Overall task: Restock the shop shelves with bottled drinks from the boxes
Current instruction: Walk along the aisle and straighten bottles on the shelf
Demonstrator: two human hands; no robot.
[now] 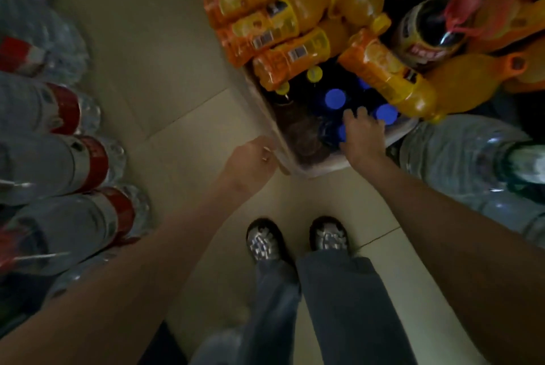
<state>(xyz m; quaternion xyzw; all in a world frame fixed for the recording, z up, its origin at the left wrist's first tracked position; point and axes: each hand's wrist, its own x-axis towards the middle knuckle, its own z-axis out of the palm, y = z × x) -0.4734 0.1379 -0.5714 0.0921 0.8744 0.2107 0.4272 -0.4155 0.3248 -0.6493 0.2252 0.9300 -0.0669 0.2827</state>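
An open box (pixel 298 158) stands on the tiled floor ahead of my feet, holding dark bottles with blue caps (pixel 335 98) and some with yellow caps (pixel 314 73). My right hand (pixel 363 136) reaches into the box, its fingers curled over the top of a blue-capped bottle (pixel 342 133) at the near side. My left hand (pixel 250 159) is at the box's near left edge, fingers curled; what it holds is not clear. Orange drink bottles (pixel 283 19) lie stacked behind the box.
Packs of clear water bottles with red labels (pixel 73 158) line the left side. More wrapped water bottles (pixel 472 164) sit at the right, dark cola bottles (pixel 427 28) at the top right. My two shoes (pixel 298 239) stand on the tiles below the box.
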